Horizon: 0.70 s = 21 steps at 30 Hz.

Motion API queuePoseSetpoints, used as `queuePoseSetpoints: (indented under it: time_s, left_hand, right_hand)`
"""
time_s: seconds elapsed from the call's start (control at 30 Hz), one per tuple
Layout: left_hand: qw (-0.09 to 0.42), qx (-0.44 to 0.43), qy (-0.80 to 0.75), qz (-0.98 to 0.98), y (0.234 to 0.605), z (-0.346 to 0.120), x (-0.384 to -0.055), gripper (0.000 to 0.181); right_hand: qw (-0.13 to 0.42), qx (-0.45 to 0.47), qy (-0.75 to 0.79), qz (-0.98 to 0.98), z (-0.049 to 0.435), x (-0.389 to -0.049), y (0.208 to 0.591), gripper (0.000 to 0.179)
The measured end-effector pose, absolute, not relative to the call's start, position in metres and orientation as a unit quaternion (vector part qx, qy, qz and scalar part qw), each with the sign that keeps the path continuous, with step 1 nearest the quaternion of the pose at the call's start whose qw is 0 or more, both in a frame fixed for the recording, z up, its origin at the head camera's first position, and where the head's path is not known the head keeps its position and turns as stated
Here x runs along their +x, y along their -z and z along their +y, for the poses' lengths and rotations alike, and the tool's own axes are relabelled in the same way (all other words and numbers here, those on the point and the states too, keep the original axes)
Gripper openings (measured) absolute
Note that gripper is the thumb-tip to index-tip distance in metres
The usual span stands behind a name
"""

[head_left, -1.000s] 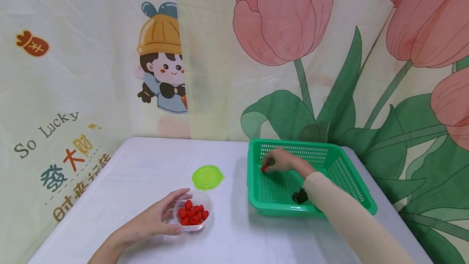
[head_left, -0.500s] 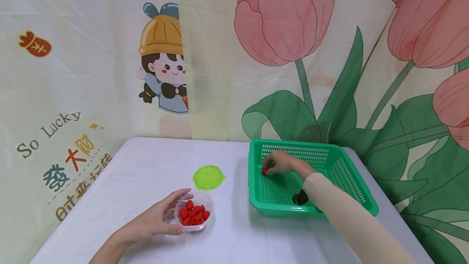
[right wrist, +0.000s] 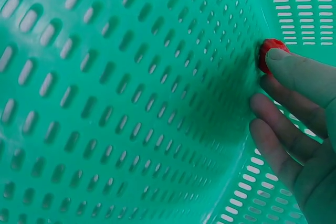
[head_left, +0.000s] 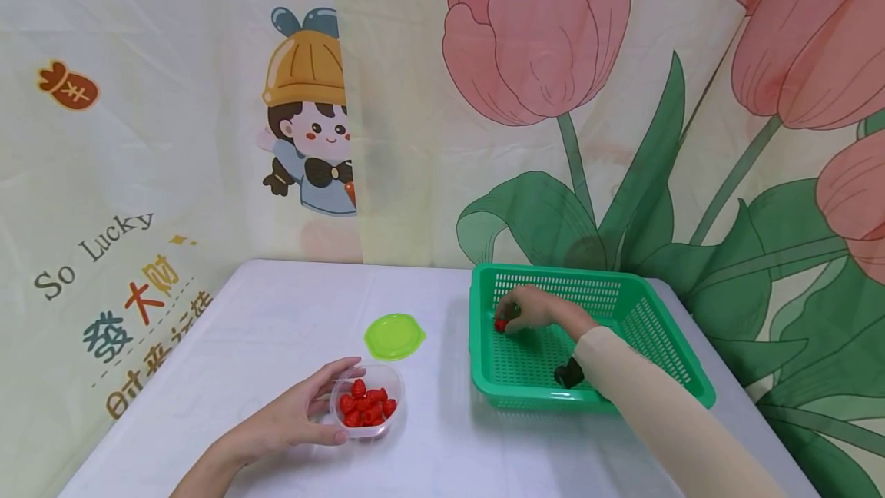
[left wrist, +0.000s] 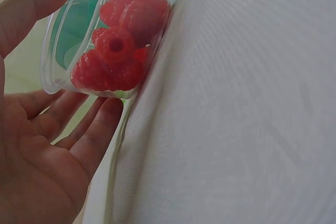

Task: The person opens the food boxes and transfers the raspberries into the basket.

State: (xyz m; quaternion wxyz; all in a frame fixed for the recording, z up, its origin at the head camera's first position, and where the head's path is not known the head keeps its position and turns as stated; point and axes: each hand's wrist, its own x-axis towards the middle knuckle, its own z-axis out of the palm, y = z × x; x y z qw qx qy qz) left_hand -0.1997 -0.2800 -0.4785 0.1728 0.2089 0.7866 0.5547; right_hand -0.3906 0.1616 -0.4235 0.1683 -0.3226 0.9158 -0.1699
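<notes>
My left hand [head_left: 293, 412] holds a small clear plastic container [left wrist: 79, 51] from its left side, thumb at the front and fingers behind. Several red raspberries [left wrist: 115, 45] lie heaped inside it. Over in the green basket [head_left: 553, 398], my right hand [head_left: 532, 307] is near the left end, low down. Its thumb and index finger pinch a single raspberry [right wrist: 272, 51] near the basket's floor, while the other fingers [right wrist: 278, 124] are spread below it in the right wrist view.
A lime-green lid [head_left: 394, 336] lies flat on the white table [head_left: 297, 306], behind the container. Slatted, raised walls surround the right hand in the basket. A black wrist-worn device [head_left: 569, 373] shows under the right sleeve [head_left: 657, 406]. A printed curtain [head_left: 408, 98] hangs behind the table.
The right hand has shifted very slightly toward the front of the basket with the raspberry in its fingers. The left hand and container have stayed in place.
</notes>
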Motion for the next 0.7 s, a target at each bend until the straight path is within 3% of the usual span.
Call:
queuePoseSetpoints:
  time_s: [0.27,0.7]
  left_hand:
    - [0.175,0.209,-0.557,0.784,0.479,-0.279,-0.201,0.093]
    - [0.173,0.205,-0.552,0.789,0.479,-0.279,-0.2,0.093]
  right_hand:
    - [0.168,-0.323,0.173,0.915,0.169,-0.386,0.413,0.031]
    - [0.11,-0.377,0.188,0.9,0.172,-0.366,0.363,0.032]
